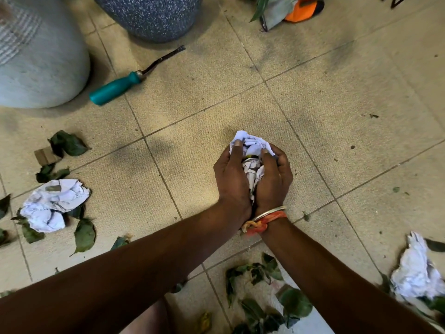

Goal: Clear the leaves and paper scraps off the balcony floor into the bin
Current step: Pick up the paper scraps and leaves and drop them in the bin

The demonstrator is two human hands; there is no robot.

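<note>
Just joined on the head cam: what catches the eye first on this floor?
The left hand and right hand together cup a paper wad at centre frame. One crumpled paper ball lies among green leaves at far left, a second paper scrap at lower right. A teal-handled tool lies upper left, beside a pale pot.

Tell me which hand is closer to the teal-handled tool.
Left. Both hands cup a paper ball down-right of the tool; the left hand is on the tool's side, the right hand beyond it.
</note>
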